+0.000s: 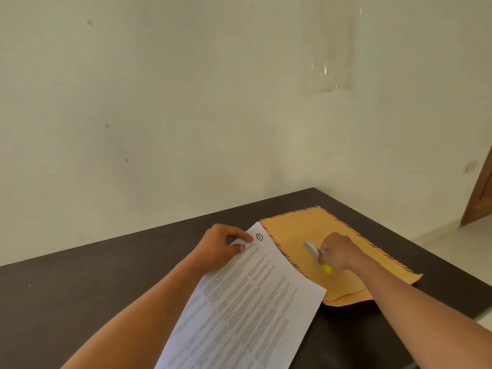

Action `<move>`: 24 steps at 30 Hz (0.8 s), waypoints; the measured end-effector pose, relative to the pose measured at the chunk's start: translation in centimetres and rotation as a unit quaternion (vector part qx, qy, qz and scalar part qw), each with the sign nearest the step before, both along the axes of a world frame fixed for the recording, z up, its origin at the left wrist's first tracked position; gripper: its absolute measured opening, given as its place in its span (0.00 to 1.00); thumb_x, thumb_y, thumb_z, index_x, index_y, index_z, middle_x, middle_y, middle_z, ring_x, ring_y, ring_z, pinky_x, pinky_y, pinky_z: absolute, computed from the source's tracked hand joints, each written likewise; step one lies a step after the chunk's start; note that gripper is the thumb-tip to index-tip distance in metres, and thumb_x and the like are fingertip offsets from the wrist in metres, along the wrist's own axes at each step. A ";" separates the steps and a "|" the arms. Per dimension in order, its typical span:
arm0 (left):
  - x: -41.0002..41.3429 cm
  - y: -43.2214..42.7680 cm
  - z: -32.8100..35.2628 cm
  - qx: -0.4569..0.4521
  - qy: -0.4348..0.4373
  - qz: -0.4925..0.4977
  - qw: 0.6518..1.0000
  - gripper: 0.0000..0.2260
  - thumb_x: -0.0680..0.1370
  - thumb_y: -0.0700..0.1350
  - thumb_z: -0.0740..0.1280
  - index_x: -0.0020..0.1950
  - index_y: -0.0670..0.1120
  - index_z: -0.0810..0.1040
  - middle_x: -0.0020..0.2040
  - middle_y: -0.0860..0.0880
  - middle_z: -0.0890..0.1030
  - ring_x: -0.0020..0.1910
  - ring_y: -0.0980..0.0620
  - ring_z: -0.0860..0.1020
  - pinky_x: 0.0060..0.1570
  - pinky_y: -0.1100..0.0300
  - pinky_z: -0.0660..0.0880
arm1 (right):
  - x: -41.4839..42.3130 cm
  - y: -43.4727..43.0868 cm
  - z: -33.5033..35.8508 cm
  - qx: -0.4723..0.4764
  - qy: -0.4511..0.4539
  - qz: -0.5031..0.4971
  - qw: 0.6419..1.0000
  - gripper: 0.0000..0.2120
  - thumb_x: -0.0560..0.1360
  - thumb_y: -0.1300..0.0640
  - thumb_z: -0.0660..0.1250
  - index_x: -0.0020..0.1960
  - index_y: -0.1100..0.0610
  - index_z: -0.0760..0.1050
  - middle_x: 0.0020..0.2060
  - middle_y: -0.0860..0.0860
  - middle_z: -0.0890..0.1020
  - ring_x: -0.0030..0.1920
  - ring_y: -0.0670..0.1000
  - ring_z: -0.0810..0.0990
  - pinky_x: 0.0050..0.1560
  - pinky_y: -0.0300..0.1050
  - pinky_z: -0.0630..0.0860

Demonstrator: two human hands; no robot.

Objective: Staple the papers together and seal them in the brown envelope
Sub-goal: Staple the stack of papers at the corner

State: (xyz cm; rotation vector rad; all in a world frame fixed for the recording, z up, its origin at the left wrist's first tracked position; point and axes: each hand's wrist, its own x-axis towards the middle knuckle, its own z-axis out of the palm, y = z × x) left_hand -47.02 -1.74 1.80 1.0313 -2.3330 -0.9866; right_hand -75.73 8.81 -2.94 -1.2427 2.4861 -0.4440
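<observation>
Papers (247, 302): white printed sheets, rectangular, text in dense columns, a circled mark near the far corner. Long axis runs from the near edge of the view up and to the right, far corner pointing toward the wall. They lie on the dark table (80, 288), right edge overlapping the left border of the brown envelope (314, 227). How many sheets lie in the stack cannot be told.

Left hand (221, 246): thumb and fingers pinching the far corner of the papers, the corner curled up slightly between them.

Brown envelope: kraft-coloured paper, rectangular, flat on the table to the right of the papers, roughly parallel to them. Border of diagonal dark and orange-red stripes along its long edges; the flap end (near, right) lies open and slightly creased.

Right hand (338, 253): closed around a small stapler (312, 248), over the envelope. The stapler's silver metal end points up and left toward the papers; a yellow part shows below the hand.

Table: matte, dark brown to black, smooth, its far corner just beyond the envelope.

Room: plain pale wall with a few small marks; a wooden door (479, 193) at the right edge; light floor below it.
</observation>
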 end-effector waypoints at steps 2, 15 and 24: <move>0.4 0.2 0.4 0.007 0.022 -0.001 1.000 0.11 0.79 0.42 0.71 0.51 0.59 0.86 0.58 0.57 0.82 0.51 0.57 0.83 0.50 0.62 0.81 | 0.7 -0.6 1.6 -0.152 -0.226 -0.025 0.962 0.12 0.75 0.53 0.75 0.52 0.61 0.81 0.42 0.56 0.82 0.41 0.52 0.80 0.43 0.44 0.80; 1.8 0.5 1.7 0.054 0.076 0.007 0.996 0.10 0.79 0.40 0.70 0.52 0.55 0.86 0.55 0.54 0.85 0.45 0.53 0.86 0.48 0.53 0.84 | 8.5 -2.9 6.1 -0.313 -0.641 0.093 0.695 0.09 0.78 0.64 0.69 0.58 0.61 0.77 0.48 0.59 0.84 0.51 0.58 0.85 0.51 0.51 0.84; 1.8 0.6 1.3 0.006 0.051 0.019 0.999 0.10 0.78 0.41 0.71 0.53 0.55 0.85 0.58 0.55 0.82 0.47 0.53 0.86 0.48 0.54 0.84 | 9.6 -2.9 6.2 -0.300 -0.624 0.109 0.713 0.08 0.78 0.62 0.69 0.57 0.61 0.78 0.51 0.61 0.84 0.52 0.59 0.85 0.51 0.50 0.83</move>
